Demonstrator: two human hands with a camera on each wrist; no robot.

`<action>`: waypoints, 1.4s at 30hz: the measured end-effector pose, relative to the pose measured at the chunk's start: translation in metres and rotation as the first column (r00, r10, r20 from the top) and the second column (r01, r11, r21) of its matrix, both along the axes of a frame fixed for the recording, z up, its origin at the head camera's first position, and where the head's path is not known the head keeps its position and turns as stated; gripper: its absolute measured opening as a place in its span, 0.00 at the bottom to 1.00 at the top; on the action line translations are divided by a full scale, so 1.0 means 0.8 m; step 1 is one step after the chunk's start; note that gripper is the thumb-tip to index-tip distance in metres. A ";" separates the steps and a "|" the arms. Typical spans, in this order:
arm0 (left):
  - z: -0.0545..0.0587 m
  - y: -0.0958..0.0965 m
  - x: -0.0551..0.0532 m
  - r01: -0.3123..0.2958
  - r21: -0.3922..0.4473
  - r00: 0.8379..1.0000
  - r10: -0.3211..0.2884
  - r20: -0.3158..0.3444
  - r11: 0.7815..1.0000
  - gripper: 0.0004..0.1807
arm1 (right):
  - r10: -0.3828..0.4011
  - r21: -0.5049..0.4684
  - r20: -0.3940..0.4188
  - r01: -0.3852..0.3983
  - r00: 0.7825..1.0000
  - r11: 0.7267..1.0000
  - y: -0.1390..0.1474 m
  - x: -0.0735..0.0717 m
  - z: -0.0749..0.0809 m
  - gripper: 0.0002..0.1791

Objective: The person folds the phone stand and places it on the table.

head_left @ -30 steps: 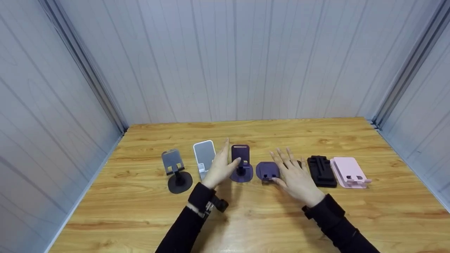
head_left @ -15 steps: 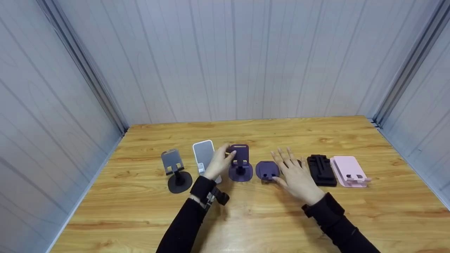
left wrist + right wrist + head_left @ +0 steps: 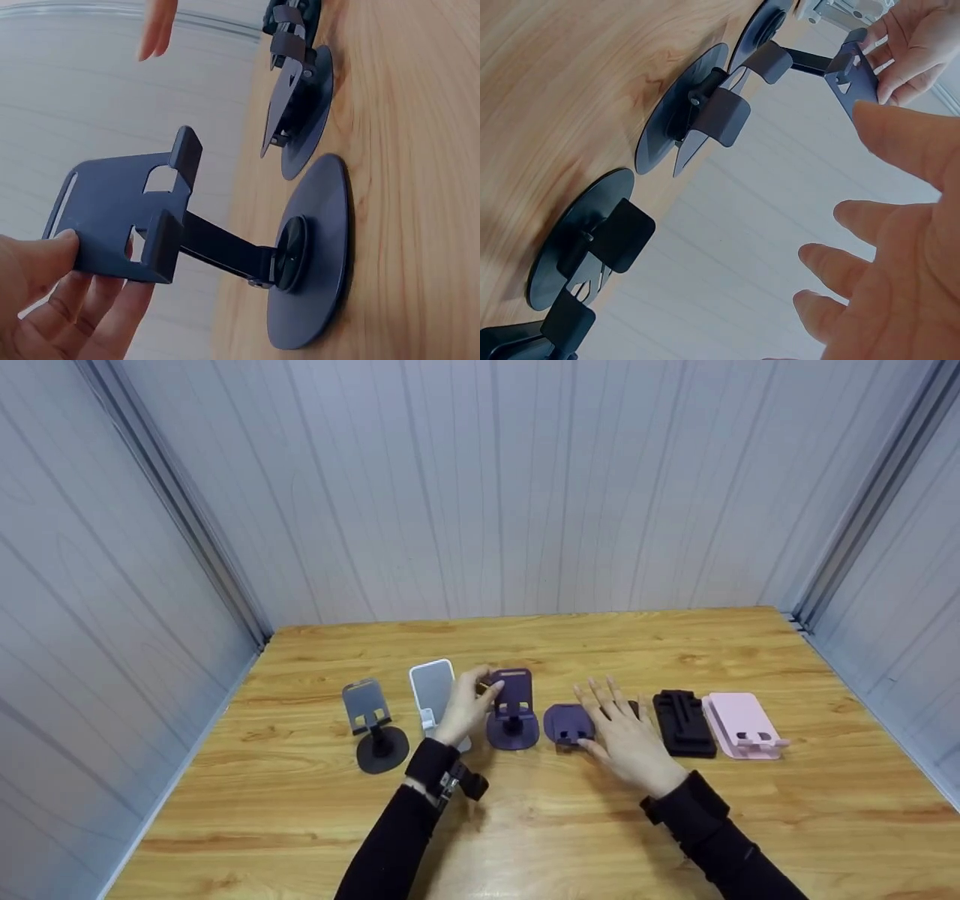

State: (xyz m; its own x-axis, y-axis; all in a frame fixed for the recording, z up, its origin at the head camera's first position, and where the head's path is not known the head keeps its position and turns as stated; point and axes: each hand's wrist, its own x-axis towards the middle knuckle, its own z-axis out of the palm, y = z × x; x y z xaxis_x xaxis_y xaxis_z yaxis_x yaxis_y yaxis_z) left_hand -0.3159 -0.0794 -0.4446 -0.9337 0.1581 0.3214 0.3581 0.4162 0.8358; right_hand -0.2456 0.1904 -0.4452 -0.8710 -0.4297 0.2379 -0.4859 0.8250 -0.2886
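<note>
An upright purple phone stand (image 3: 514, 694) with a round base stands mid-table. My left hand (image 3: 465, 711) pinches the left edge of its tilted plate, thumb on the front and fingers behind, as the left wrist view shows. The base of this stand (image 3: 311, 251) rests on the wood. My right hand (image 3: 634, 746) is spread with straight fingers over a folded purple phone stand (image 3: 568, 721) and a dark round one. In the right wrist view that dark folded stand (image 3: 577, 247) lies near the palm, and nothing is held by the right hand (image 3: 900, 270).
A grey phone stand (image 3: 367, 705) on a round base and a white one (image 3: 433, 686) stand to the left, the white one partly behind my left hand. Rightward lie a folded black stand (image 3: 684, 724) and a folded pink one (image 3: 742, 724). Pale panels (image 3: 495, 495) wall the back and sides.
My left hand has gone from straight fingers beside the upright purple phone stand to gripping its plate edge. The right hand has hardly moved.
</note>
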 end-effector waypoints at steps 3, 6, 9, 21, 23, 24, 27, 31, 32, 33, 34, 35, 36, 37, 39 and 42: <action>0.000 0.002 0.002 0.003 -0.034 0.999 -0.004 -0.041 0.999 0.04 | 0.004 -0.005 0.013 -0.004 1.000 1.000 -0.001 -0.001 0.000 0.41; 0.001 0.003 0.003 -0.002 -0.061 0.997 -0.002 -0.078 0.998 0.04 | 0.007 -0.008 0.026 -0.007 1.000 1.000 -0.001 -0.002 0.000 0.41; 0.002 0.004 0.005 -0.012 -0.071 0.996 0.006 -0.089 0.997 0.04 | 0.008 -0.012 0.036 -0.008 0.999 1.000 0.000 -0.003 -0.001 0.41; 0.032 0.014 0.030 -0.020 0.041 0.988 0.026 -0.154 0.999 0.05 | 0.140 -0.130 0.160 -0.119 0.977 0.984 -0.001 -0.002 0.002 0.42; 0.038 0.018 0.035 -0.012 0.049 0.985 0.021 -0.173 0.999 0.05 | 0.184 -0.197 0.215 -0.142 0.959 0.970 -0.002 -0.003 0.005 0.43; 0.040 0.020 0.037 -0.005 0.056 0.984 0.015 -0.178 0.998 0.05 | 0.203 -0.229 0.233 -0.149 0.951 0.962 -0.002 -0.003 0.006 0.43; 0.046 0.027 0.045 0.014 0.076 0.982 0.000 -0.187 0.997 0.05 | 0.235 -0.315 0.269 -0.146 0.934 0.938 -0.004 -0.005 0.008 0.42; 0.052 0.036 0.056 0.036 0.099 0.975 -0.014 -0.220 0.994 0.05 | 0.280 -0.498 0.414 -0.042 0.866 0.866 -0.007 -0.009 0.006 0.42; 0.053 0.038 0.059 0.043 0.106 0.973 -0.017 -0.230 0.993 0.05 | 0.307 -0.560 0.460 0.004 0.833 0.828 -0.007 -0.011 0.004 0.42; 0.054 0.041 0.062 0.051 0.115 0.971 -0.022 -0.239 0.992 0.05 | 0.343 -0.620 0.500 0.052 0.795 0.783 -0.007 -0.013 0.003 0.42; 0.055 0.043 0.065 0.061 0.124 0.969 -0.029 -0.247 0.990 0.05 | 0.384 -0.672 0.532 0.100 0.754 0.734 -0.007 -0.014 0.001 0.42; 0.056 0.045 0.067 0.073 0.135 0.967 -0.037 -0.252 0.988 0.05 | 0.420 -0.713 0.554 0.148 0.719 0.685 -0.007 -0.016 -0.002 0.42; 0.057 0.048 0.069 0.084 0.143 0.965 -0.045 -0.257 0.986 0.05 | 0.460 -0.752 0.559 0.187 0.690 0.632 -0.006 -0.018 -0.004 0.40; 0.058 0.050 0.071 0.096 0.152 0.964 -0.054 -0.259 0.984 0.05 | 0.505 -0.787 0.553 0.216 0.663 0.578 -0.006 -0.020 -0.007 0.38; 0.059 0.054 0.074 0.119 0.161 0.961 -0.073 -0.267 0.980 0.05 | 0.574 -0.834 0.530 0.261 0.624 0.486 -0.005 -0.023 -0.011 0.35; 0.061 0.059 0.076 0.139 0.167 0.959 -0.091 -0.267 0.976 0.05 | 0.647 -0.878 0.478 0.303 0.594 0.370 -0.004 -0.026 -0.016 0.33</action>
